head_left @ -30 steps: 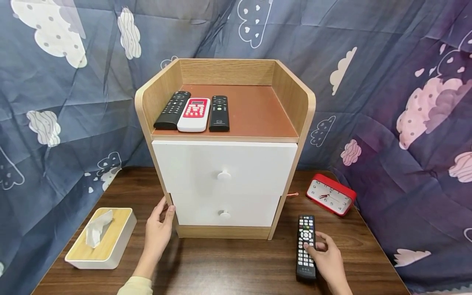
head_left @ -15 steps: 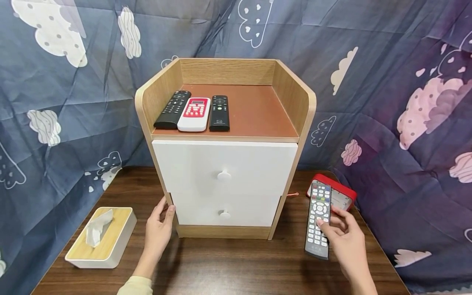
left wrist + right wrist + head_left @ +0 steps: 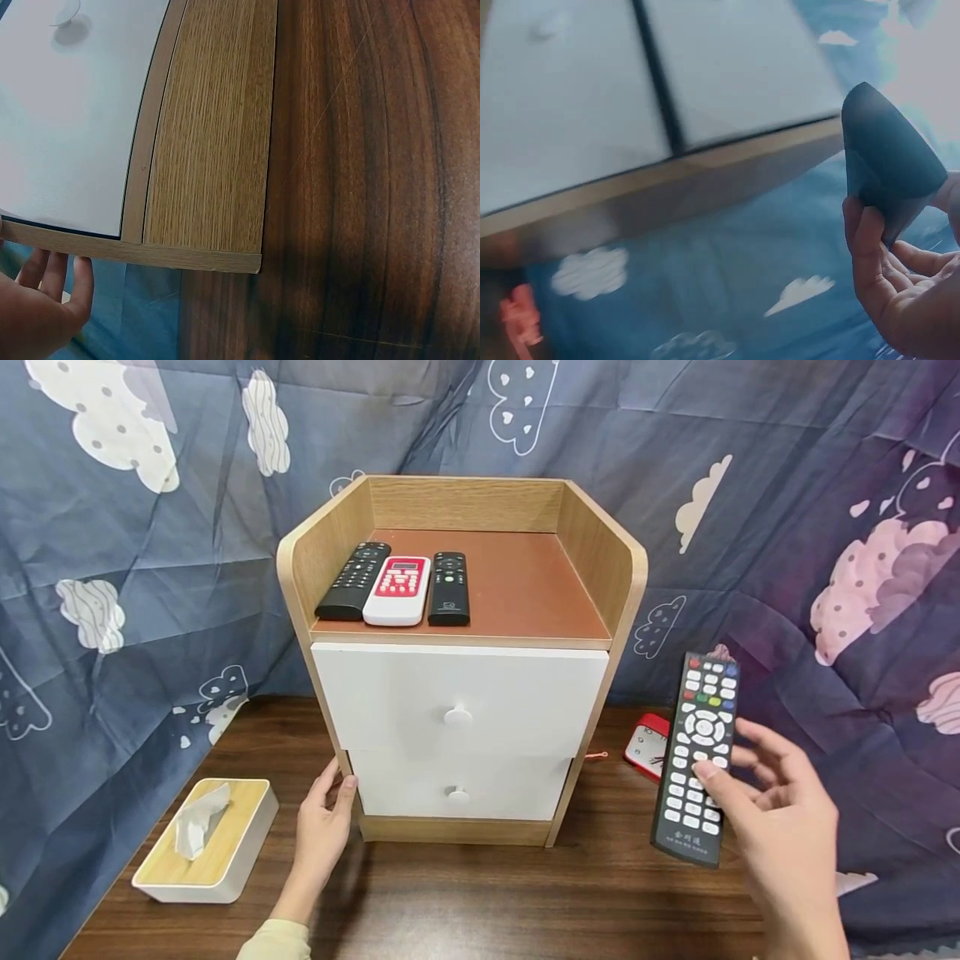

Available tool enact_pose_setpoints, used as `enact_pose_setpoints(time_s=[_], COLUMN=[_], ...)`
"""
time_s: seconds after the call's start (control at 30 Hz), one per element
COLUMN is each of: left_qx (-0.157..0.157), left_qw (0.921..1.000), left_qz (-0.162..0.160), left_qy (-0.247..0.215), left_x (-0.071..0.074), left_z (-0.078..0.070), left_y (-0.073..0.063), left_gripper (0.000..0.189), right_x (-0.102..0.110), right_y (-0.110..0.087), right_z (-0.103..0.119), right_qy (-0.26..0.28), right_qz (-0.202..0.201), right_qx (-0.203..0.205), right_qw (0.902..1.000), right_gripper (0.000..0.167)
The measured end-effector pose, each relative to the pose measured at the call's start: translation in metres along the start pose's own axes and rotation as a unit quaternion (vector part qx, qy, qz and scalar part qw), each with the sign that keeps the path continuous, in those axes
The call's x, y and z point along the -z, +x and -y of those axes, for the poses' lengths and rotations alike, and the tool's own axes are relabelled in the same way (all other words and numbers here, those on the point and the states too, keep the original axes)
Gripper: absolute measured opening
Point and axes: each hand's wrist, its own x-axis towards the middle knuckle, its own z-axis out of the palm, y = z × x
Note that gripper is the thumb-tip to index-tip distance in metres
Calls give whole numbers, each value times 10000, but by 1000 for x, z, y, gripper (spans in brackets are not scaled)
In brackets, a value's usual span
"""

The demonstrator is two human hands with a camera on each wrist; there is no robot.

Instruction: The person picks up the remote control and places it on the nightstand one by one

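A black remote control with white and coloured buttons is held up, tilted, at the right of the head view. My right hand grips it, thumb over the buttons and fingers behind. In the right wrist view the dark back of the remote shows above the fingers. My left hand rests against the lower left side of a wooden cabinet with two white drawers, thumb at the front edge. On the cabinet's brown top lie a black remote, a white-and-red remote and another black remote.
The top has raised wooden sides and a back rail. A red alarm clock stands behind the held remote, partly hidden. A tissue box stands at the left on the wooden table. Patterned cloth hangs behind.
My right hand has lifted the remote from low over the table, up and to the right, so it now overlaps the clock. The left hand keeps its place on the cabinet.
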Motion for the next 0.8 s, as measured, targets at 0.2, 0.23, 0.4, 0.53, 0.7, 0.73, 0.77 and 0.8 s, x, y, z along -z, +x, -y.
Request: enact_pose_setpoints(time_s=[0.2, 0.23, 0.4, 0.53, 0.7, 0.73, 0.77, 0.8], left_qx=[-30, -28, -46, -67, -103, -111, -108, -102], left_qw=[10000, 10000, 10000, 10000, 9999, 9999, 9999, 9998], left_qz=[-25, -37, -62, -33, -92, -106, -125, -146], left_qy=[-32, -25, -2, -1, -20, -36, -39, -36], left_x=[0, 0, 0, 0, -2, -2, -2, -3], left_z=[2, 3, 4, 4, 3, 3, 4, 4], left_y=[-1, -1, -1, 0, 1, 1, 1, 2], left_gripper=[51, 51, 51, 51, 50, 50, 49, 49], right_x=[-22, -27, -60, -93, -133, -140, -146, -152], right_y=[12, 15, 28, 41, 61, 64, 67, 69], right_z=[41, 47, 74, 87, 95, 97, 98, 98], right_qy=[1101, 1122, 1144, 734, 174, 61, -57, -247], right_qz=[115, 184, 764, 1338, 1847, 1885, 1930, 1951], right_qx=[716, 799, 1012, 885, 592, 554, 539, 555], right_qw=[9913, 9903, 9853, 9843, 9808, 9805, 9797, 9789], right_gripper=[55, 55, 52, 47, 39, 39, 39, 38])
